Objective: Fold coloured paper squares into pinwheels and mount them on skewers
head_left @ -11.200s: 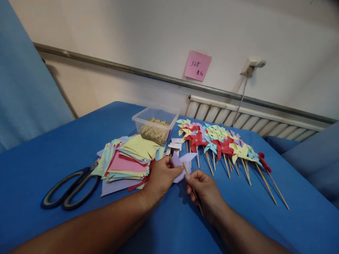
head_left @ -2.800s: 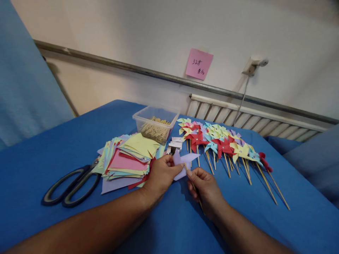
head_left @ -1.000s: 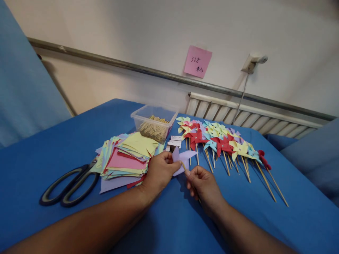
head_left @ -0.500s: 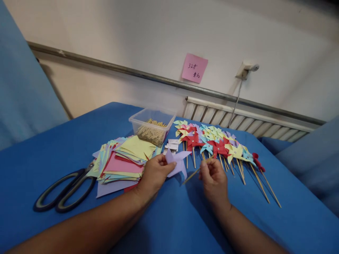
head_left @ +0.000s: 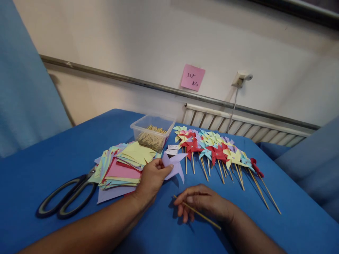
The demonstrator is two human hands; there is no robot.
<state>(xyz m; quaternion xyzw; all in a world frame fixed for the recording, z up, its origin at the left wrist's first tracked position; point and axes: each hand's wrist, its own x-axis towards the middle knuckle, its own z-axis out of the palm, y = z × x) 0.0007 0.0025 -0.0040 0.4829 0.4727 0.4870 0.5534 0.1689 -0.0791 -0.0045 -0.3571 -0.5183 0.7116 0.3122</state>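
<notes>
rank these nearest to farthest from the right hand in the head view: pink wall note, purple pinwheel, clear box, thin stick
1. thin stick: in the fingers of the right hand
2. purple pinwheel: ahead and to the left, held in the left hand
3. clear box: farther back on the table, left
4. pink wall note: farthest, on the wall behind

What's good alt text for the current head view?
A left hand holds a lilac paper pinwheel; the right hand, apart from it, holds a thin stick over a blue surface. Around them are scissors, stacked coloured paper, a clear tub of short sticks and colourful pinwheels.
</notes>
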